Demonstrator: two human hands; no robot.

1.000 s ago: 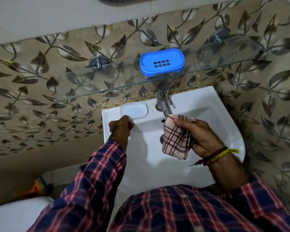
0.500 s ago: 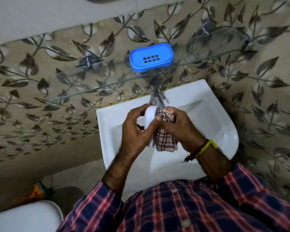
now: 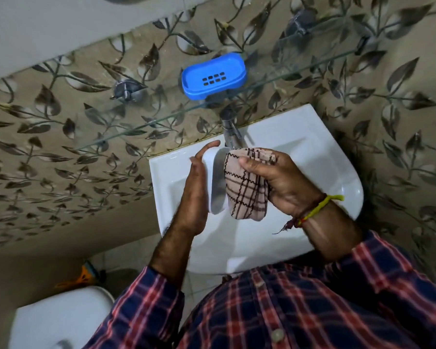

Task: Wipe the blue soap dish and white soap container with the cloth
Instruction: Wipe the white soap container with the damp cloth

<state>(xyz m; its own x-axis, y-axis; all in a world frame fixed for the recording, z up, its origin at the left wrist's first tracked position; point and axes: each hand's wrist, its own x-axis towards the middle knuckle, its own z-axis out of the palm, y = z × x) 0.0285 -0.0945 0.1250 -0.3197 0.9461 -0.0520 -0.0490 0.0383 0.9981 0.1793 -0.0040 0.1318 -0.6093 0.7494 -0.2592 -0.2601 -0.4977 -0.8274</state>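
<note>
A blue soap dish with drain slots sits on the glass shelf above the basin. My left hand holds the white soap container on edge over the basin, its hollow side facing right. My right hand grips a beige checked cloth and presses it against the container's inner side. Part of the container is hidden behind the cloth and my left palm.
A white wash basin lies under my hands, with a steel tap at its back edge. Leaf-patterned tiles cover the wall. A white toilet stands at lower left, with an orange object on the floor beside it.
My left hand lifted the white container off the basin's left rim and turned it on edge. My right hand brought the cloth against it, and both hands now hold it over the basin.
</note>
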